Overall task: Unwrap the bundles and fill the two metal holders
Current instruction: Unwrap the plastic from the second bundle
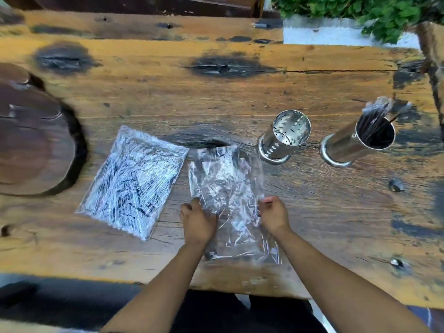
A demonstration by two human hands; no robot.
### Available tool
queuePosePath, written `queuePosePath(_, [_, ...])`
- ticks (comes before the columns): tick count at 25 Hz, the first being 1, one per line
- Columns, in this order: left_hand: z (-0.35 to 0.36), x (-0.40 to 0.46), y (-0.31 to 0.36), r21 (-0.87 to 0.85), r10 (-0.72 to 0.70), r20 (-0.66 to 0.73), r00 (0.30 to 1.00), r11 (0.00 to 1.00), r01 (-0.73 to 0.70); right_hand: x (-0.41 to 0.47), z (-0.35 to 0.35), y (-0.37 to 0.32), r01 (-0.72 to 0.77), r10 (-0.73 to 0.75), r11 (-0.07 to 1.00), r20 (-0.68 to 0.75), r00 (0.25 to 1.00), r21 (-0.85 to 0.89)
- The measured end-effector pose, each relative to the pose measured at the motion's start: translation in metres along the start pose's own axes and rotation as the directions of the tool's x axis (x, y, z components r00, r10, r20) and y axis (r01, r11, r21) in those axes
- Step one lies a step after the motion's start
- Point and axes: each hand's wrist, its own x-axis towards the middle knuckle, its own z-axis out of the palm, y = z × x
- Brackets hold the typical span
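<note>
Head view: an empty-looking clear wrapper is pinched at its two sides, left hand and right hand both closed on it. Left of the left hand, a sealed bundle is left unopened. Beyond the right hand, the farther holder is seen stocked with dark sticks; the nearer holder is empty. Judged roughly halfway.

A broad, weathered plank table of yellow-brown wood fills most of the view, marked with black scorched knots and long cracks. A dark brown round wooden slab lies at its left edge. Beyond the far right corner grow green leafy plants above a pale ledge, in soft daylight.
</note>
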Motion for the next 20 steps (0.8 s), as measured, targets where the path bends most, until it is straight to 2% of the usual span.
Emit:
queuePosePath(3, [-0.025, 0.026, 0.014, -0.223, -0.070, -0.160, 0.985, 0.974, 0.033, 0.011, 0.011, -0.033, 0.074, -0.068, 0.995, -0.097, 0.993, 0.059])
queuePosePath(5, [-0.047, 0.046, 0.021, -0.287, -0.057, -0.213, 0.975, 0.958, -0.007, 0.021, 0.016, -0.056, 0.054, -0.042, 0.987, -0.077, 0.996, 0.152])
queuePosePath(9, [-0.089, 0.103, 0.033, -0.304, -0.045, -0.217, 0.975, 0.952, -0.023, 0.052, 0.030, -0.103, 0.086, -0.078, 0.968, -0.045, 0.996, 0.234])
queuePosePath(14, [-0.122, 0.178, 0.051, -0.303, 0.034, -0.156, 0.987, 0.949, -0.081, 0.105, 0.053, -0.170, 0.097, -0.073, 0.946, -0.088, 0.993, 0.308])
queuePosePath(17, [-0.135, 0.228, 0.058, -0.280, 0.039, -0.099, 0.994, 0.958, -0.065, 0.147, 0.066, -0.198, 0.090, -0.070, 0.972, -0.100, 0.993, 0.218])
queuePosePath(20, [-0.142, 0.266, 0.065, -0.212, 0.048, -0.138, 0.989, 0.974, -0.077, 0.180, 0.072, -0.214, 0.110, -0.102, 0.992, -0.114, 0.988, 0.064])
